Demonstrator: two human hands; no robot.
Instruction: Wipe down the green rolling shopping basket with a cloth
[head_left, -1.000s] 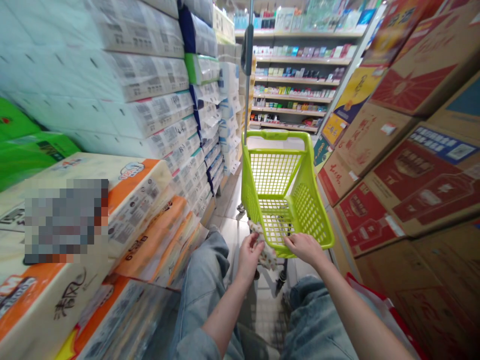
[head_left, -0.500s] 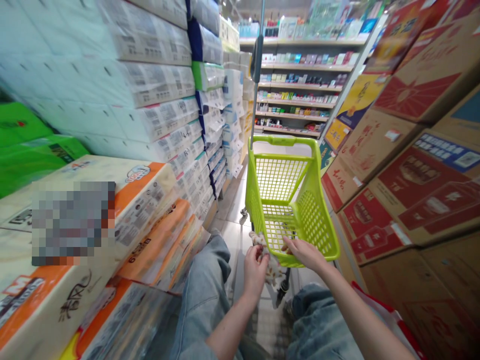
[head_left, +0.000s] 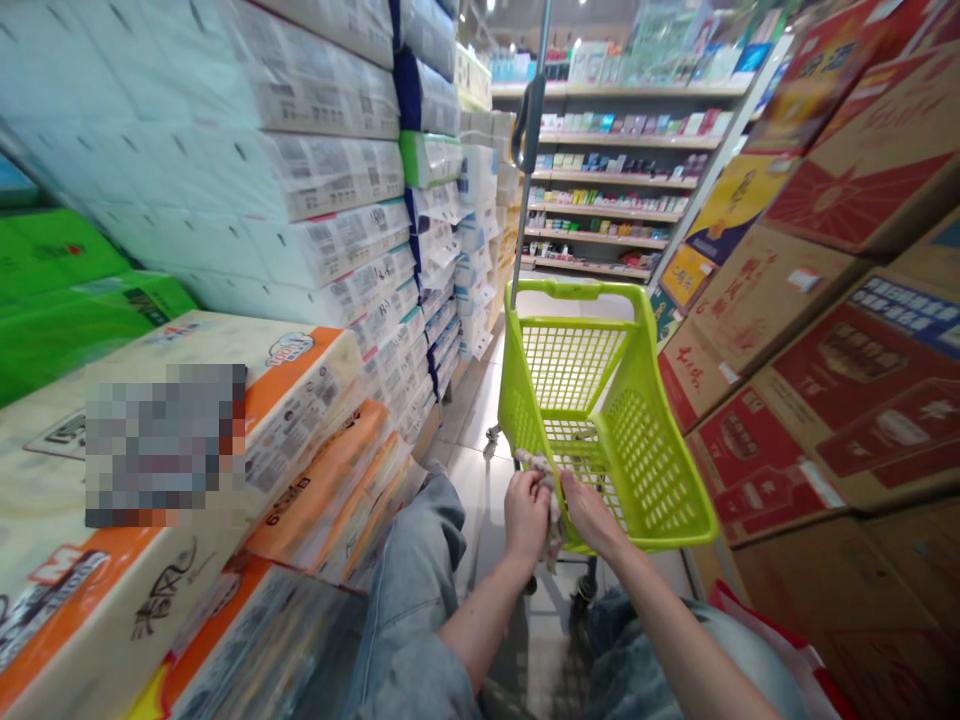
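Note:
A lime-green wheeled shopping basket (head_left: 645,450) stands in the aisle in front of me, its tall grey pull handle (head_left: 529,130) raised. My left hand (head_left: 526,515) is closed on a patterned cloth (head_left: 546,480) at the basket's near rim. My right hand (head_left: 589,512) rests on that same near rim beside the cloth, fingers touching both. The two hands are close together. My knees in light jeans (head_left: 409,610) show below.
Stacked tissue packs (head_left: 300,240) wall the left side, orange-and-white ones (head_left: 225,440) lowest. Red and brown cardboard cartons (head_left: 817,330) rise on the right. Shelves of small goods (head_left: 607,170) cross the far end. A tiled floor strip (head_left: 472,410) runs between.
My hands have come together at the basket's near rim, the right sliding left toward the cloth. The view has shifted, so the basket sits slightly further right.

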